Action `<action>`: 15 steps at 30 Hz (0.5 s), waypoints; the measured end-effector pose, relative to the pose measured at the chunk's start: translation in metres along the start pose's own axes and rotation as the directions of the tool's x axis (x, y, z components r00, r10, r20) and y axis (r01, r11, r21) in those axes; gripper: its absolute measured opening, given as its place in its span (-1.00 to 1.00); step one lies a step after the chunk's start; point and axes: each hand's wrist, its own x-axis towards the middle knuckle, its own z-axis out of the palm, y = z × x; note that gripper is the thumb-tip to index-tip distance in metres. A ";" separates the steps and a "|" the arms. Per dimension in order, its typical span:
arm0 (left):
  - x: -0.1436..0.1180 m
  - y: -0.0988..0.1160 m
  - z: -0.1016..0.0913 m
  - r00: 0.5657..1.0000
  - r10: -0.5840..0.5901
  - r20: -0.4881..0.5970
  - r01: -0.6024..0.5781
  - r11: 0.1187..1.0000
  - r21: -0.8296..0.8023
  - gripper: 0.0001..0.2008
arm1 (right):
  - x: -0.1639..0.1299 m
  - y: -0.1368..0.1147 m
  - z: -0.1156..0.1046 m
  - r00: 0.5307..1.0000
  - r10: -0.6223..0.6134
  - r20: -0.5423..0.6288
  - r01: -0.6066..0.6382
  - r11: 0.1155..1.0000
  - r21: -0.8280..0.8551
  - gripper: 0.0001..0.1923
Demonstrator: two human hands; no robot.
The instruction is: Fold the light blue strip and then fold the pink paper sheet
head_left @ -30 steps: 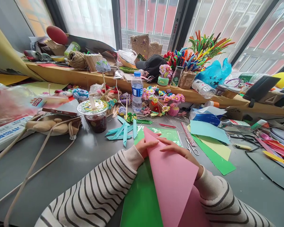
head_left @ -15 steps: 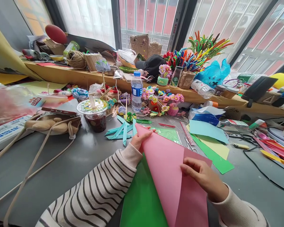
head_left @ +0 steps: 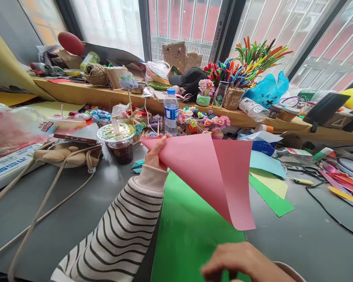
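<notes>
Pink paper [head_left: 191,164], curled to a loose cone w/ a flap spread on its R, is held up by L hand [head_left: 156,154] above the far part of green sheet [head_left: 200,235], mid desk [head_left: 282,239]. Whether its low corner touches the sheet can't be told. Nearest, R hand [head_left: 238,258] is seen over the sheet's near R part, blurred & partly cut off, fingers bent; whether anything's gripped can't be told. L hand, in striped sleeve [head_left: 114,227], is closed narrow on paper nr its pointed end, which is aimed at desk's L edge. On desk's R side, cord [head_left: 335,219] is laid, w/ green offcut [head_left: 272,199], yellow sheet [head_left: 272,186] & blue sheet [head_left: 267,164] overlapped farther in, nr scissors [head_left: 307,171]. Toward desk's L edge, box [head_left: 10,168] & pouch [head_left: 67,152] are set, phone [head_left: 75,139] on top of the latter; cup [head_left: 120,150] is stood just beside. Turq. strips [head_left: 138,167] are partly hidden by L hand. Nr desk's far edge, bottle [head_left: 171,113] is stood upright, base hidden. Beyond, ledge [head_left: 100,96] is crowded w/ twine [head_left: 96,74], cap [head_left: 192,81], blue bag [head_left: 266,94], etc.
</notes>
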 end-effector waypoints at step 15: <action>-0.031 -0.058 -0.019 0.946 -0.278 0.168 0.279 0.960 0.016 -0.72 | 0.091 0.023 -0.024 0.562 0.354 -0.747 0.619 0.419 0.664 -0.66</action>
